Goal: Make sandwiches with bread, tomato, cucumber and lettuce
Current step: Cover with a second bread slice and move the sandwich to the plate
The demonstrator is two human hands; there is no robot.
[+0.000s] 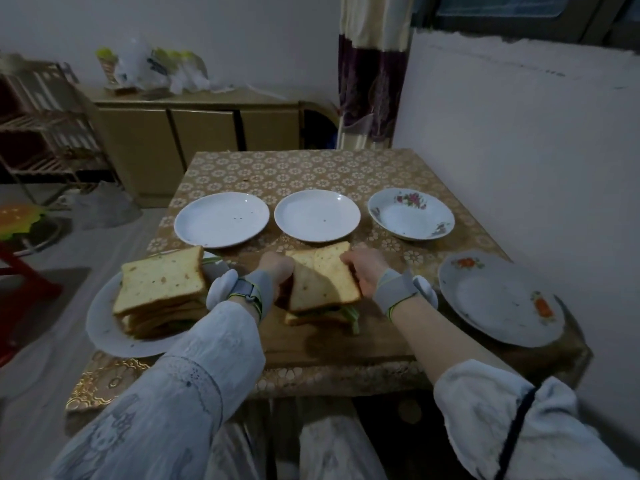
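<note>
A sandwich [322, 282] with green lettuce poking out at its right edge sits on the wooden cutting board [374, 337] in front of me. My left hand [275, 271] grips its left side. My right hand [365, 268] grips its right side, fingers curled over the top slice. The top slice is tilted up toward me. A stack of finished sandwiches [161, 294] stands on a white plate [104, 327] at the near left, apart from both hands.
Two white plates [221, 220] [317, 214] and a flowered bowl [410, 213] lie in a row behind the board. A flowered plate [498, 299] lies at the near right. A white wall closes the right side; a cabinet stands behind the table.
</note>
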